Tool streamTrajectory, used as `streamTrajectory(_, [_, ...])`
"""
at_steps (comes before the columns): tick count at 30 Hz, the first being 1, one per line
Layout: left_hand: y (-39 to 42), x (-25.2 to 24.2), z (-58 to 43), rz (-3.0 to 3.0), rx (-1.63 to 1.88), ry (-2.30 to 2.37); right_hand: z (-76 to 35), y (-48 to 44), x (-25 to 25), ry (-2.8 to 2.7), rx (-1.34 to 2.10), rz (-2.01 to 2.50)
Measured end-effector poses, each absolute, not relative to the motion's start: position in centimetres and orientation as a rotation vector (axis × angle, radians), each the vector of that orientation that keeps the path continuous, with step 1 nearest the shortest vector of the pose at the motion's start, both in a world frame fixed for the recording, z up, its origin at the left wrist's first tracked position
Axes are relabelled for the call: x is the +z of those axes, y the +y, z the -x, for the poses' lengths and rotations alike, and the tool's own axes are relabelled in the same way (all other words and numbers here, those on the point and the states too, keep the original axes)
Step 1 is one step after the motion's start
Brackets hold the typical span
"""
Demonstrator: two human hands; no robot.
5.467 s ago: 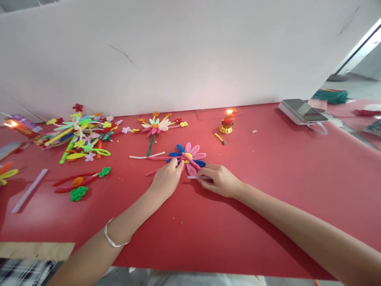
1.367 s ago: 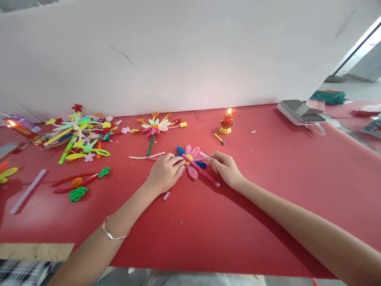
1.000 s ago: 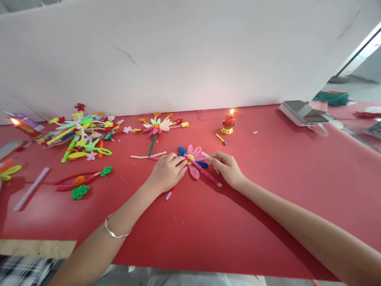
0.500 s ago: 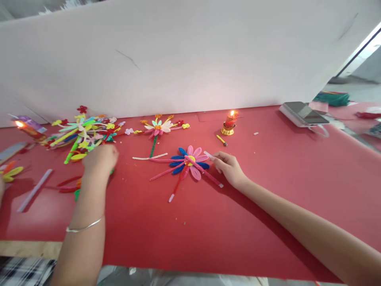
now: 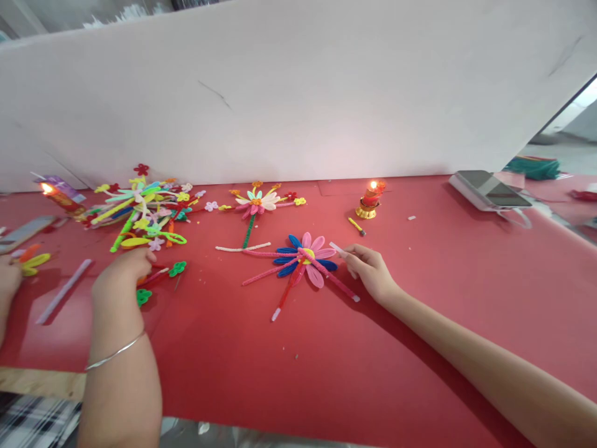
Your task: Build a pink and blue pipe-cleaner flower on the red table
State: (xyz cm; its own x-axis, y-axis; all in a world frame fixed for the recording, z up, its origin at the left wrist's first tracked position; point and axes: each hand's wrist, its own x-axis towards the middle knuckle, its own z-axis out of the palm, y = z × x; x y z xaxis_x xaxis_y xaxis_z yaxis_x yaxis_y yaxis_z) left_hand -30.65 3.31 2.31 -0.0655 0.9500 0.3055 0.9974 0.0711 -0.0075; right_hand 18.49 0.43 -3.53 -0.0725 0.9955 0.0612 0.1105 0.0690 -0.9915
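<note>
My right hand point(image 5: 370, 270) pinches a short, whitish, translucent glue stick point(image 5: 338, 249). Its tip is beside the pink petals of a pink and blue pipe-cleaner flower point(image 5: 306, 256) with a yellow centre. Pink and red stems spread from that flower over the red table, two with whitish ends. My left hand point(image 5: 125, 274) is down at the left, fingers curled and partly hidden, over red and orange pipe-cleaner pieces point(image 5: 156, 275). Beside it lie small green pipe-cleaner flowers point(image 5: 177, 269). What its fingertips hold, if anything, is hidden.
Lit red candles stand at the right point(image 5: 372, 196) and far left point(image 5: 60, 198). A pipe-cleaner heap point(image 5: 140, 208), a flower with a green stem point(image 5: 255, 202), and another glue stick point(image 5: 65, 291) lie around. Another person's hand point(image 5: 7, 280) shows at left. A phone point(image 5: 489, 188) rests right.
My left hand has moved down and back from the colourful heap to the red and orange pieces. The right hand still holds the glue stick by the flower; the view has shifted slightly.
</note>
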Motion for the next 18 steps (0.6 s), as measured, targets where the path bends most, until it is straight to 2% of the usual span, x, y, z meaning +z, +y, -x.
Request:
streamTrajectory(4, [3.7,1.6,31.1,1.933,-0.043,-2.32,-18.5,0.3,-3.4,-1.391,1.163,1.236])
streamTrajectory(8, [4.0,1.7,29.9,1.854,0.05,-2.335,-18.4,0.1,-3.3,-1.4,1.154,1.246])
streamTrajectory(13, [3.7,4.6,24.5,1.693,-0.056,-2.106,-18.5,0.2,-3.6,-1.397,1.136,1.225])
streamTrajectory(18, [2.7,5.3,14.4,1.894,-0.311,-1.827,-18.6,0.2,-4.0,-1.36,1.152,1.127])
